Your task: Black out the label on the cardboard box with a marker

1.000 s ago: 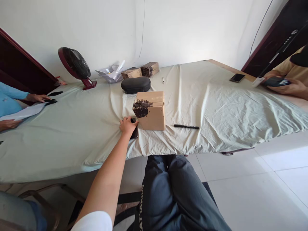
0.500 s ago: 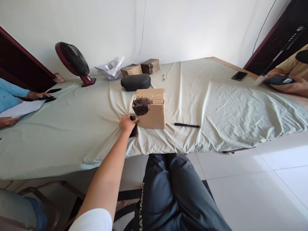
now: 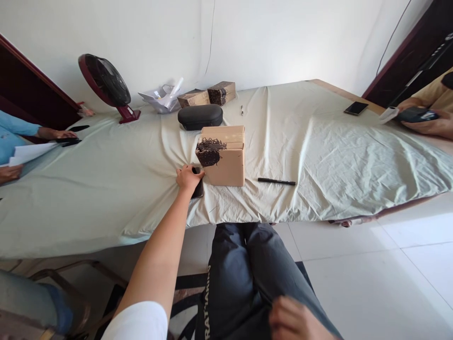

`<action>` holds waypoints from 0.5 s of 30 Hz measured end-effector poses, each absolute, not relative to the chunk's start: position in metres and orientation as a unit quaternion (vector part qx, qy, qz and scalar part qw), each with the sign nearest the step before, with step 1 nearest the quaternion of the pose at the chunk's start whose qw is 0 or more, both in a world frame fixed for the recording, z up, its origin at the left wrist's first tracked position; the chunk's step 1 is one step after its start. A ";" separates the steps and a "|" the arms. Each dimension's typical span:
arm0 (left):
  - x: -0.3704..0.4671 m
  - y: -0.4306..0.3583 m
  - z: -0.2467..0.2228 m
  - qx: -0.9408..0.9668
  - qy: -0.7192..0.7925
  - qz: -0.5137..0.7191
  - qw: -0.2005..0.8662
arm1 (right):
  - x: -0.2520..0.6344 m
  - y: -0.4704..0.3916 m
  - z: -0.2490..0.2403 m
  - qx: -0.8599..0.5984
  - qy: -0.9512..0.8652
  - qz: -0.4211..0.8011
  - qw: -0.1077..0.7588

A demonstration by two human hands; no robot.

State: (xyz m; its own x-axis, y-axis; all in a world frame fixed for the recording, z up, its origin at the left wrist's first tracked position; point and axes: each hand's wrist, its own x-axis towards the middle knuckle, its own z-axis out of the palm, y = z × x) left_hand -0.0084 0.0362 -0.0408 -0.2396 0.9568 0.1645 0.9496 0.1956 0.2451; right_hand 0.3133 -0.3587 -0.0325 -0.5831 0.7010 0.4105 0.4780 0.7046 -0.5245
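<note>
Fingers of the left hand (image 3: 188, 179) still pinch the dark phone (image 3: 198, 191) beside the cardboard box (image 3: 226, 168), centre frame; the right hand (image 3: 294, 319) newly appears at lower right, blurred, grip unclear, bringing both hands into view.

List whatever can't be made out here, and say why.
All in the head view:
Dark item: partly covered by the left hand, so its full shape and the grip are unclear.
Right hand: blurred, cut off by the bottom edge.
Box: far side hidden behind its own near faces.
Pen-like thing: too small to identify.
</note>
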 end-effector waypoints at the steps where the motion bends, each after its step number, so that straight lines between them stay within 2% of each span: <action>1: -0.008 0.036 -0.041 0.616 0.773 0.151 0.012 | 0.313 -0.337 -0.039 -0.339 -0.865 0.182 0.322; 5: -0.008 0.035 -0.041 0.618 0.770 0.155 0.010 | 0.314 -0.211 -0.049 -0.432 -0.759 0.155 0.463; 7: -0.008 0.035 -0.041 0.619 0.770 0.157 0.009 | 0.316 -0.137 -0.046 -0.453 -0.720 0.177 0.496; 11: -0.008 0.035 -0.041 0.617 0.770 0.163 0.013 | 0.318 -0.019 -0.045 -0.444 -0.732 0.282 0.433; 15: -0.007 0.037 -0.042 0.614 0.769 0.175 0.028 | 0.316 0.024 -0.059 -0.410 -0.742 0.344 0.405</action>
